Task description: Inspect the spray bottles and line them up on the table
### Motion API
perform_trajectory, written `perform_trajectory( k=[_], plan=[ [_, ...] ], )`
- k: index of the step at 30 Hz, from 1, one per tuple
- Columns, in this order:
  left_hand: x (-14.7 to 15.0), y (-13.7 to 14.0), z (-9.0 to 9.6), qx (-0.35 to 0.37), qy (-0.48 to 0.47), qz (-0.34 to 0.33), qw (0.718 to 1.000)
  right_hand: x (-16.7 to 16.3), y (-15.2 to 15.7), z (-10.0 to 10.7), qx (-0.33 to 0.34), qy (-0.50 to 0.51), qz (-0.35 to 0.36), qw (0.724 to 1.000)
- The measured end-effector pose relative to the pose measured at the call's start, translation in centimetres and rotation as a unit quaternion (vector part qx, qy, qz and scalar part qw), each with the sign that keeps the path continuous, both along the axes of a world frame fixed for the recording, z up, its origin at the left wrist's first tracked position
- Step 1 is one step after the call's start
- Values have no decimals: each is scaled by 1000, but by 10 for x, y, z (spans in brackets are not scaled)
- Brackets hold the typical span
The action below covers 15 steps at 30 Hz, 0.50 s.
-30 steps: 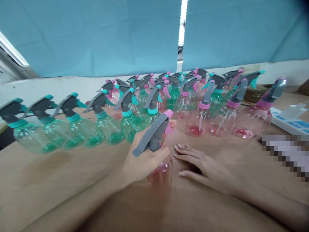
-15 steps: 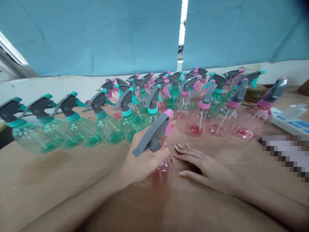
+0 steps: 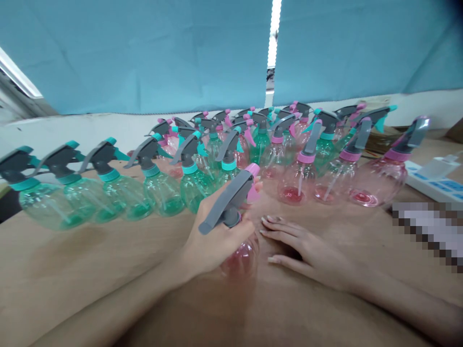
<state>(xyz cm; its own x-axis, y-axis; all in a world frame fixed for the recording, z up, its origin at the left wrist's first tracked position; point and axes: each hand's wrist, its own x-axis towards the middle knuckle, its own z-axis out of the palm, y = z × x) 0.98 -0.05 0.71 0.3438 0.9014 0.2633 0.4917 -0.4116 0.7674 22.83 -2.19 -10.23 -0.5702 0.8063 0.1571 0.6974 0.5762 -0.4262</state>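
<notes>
My left hand (image 3: pixel 217 236) is wrapped round the neck of a pink spray bottle (image 3: pixel 240 260), below its grey trigger head with a pink nozzle. The bottle stands upright on the wooden table (image 3: pixel 108 279). Part of its collar is hidden by my fingers. To its right, my right hand (image 3: pixel 298 246) rests on the table with fingers stretched out and apart, holding nothing and not touching the bottle. Just beyond my left hand stands a green spray bottle (image 3: pixel 228 166) with a turquoise collar. A clear pink spray bottle (image 3: pixel 296 180) is past my right hand.
Several green spray bottles (image 3: pixel 135 200) line the left side, with mixed pink and green ones behind. More pink bottles (image 3: pixel 379 180) stand at right. Beyond them lies a white and blue power strip (image 3: pixel 436 183), near a pixelated patch. A blue curtain (image 3: pixel 144 58) hangs behind.
</notes>
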Motion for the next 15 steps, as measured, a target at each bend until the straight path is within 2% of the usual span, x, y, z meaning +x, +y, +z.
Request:
perform_trajectory(
  k=[4,12,15],
  plan=[
    [0,1,-2,37,-4,-10,999,0,1,1,2,-6,1,1000],
    [0,4,-1,15,-40,-54,998,-1,0,4,-10,-16,-3,1000],
    [0,4,-1,31,-46,-33,998,0,-1,4,-12,-15,1,1000]
  ],
)
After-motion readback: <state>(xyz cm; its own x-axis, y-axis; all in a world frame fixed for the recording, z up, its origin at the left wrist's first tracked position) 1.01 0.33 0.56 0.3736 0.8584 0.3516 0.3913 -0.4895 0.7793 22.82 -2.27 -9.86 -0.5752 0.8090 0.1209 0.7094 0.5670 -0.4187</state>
